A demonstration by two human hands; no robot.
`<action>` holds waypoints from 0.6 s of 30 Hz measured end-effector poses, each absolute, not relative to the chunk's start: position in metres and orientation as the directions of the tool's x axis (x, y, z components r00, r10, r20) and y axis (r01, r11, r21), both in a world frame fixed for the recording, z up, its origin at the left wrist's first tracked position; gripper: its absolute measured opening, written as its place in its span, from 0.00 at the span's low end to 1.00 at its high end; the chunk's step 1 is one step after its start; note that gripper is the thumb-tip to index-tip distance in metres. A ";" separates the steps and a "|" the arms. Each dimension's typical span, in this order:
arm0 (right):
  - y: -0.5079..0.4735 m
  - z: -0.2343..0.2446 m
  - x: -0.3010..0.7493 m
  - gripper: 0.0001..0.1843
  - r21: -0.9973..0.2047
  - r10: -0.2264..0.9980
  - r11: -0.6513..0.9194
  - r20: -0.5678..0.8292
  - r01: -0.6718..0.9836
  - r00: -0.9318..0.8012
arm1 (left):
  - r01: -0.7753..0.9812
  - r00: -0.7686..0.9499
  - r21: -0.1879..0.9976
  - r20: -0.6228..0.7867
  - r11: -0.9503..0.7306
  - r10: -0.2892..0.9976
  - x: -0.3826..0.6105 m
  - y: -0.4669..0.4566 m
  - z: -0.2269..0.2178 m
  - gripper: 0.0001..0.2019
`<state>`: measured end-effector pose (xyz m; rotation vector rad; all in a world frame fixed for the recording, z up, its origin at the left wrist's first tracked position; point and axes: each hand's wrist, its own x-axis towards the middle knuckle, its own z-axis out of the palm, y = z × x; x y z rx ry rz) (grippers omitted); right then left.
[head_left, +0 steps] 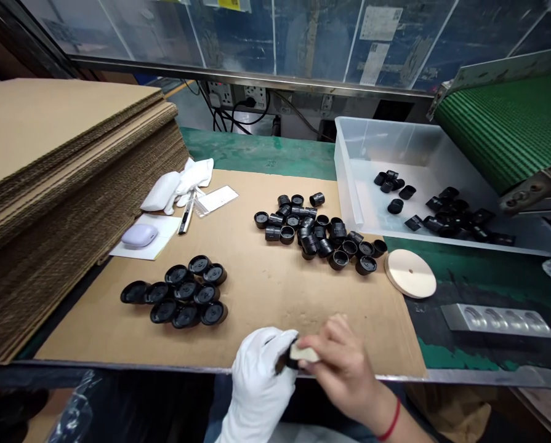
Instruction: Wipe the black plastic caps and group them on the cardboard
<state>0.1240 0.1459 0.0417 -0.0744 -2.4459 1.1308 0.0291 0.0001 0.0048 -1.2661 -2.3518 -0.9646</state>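
Below, the left hand (262, 368) clasps a half-hidden black cap (291, 361); the right hand (343, 364) pinches a blurred pale piece (305, 354).

blk part (292, 362) partly hid by l grip (263, 366), blurry

And no words to be read here: on the clear plastic sheeting (293, 37), a white rectangular paper label (381, 23) with blurred print, another white paper strip (375, 63) below, and a yellow label (229, 3), all illegible!
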 end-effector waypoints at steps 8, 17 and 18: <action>0.126 0.019 0.138 0.10 -0.600 0.233 0.782 0.535 -0.170 -0.812 | 0.819 -0.572 0.408 0.533 0.402 0.624 0.032 -0.002 0.007 0.11; 0.126 0.028 0.134 0.12 -0.497 0.159 0.843 0.597 -0.207 -0.787 | 0.800 -0.600 0.419 0.543 0.429 0.588 0.031 -0.003 0.004 0.11; 0.127 0.029 0.134 0.12 -0.502 0.155 0.840 0.587 -0.207 -0.795 | 0.800 -0.600 0.418 0.545 0.431 0.585 0.032 -0.003 0.003 0.11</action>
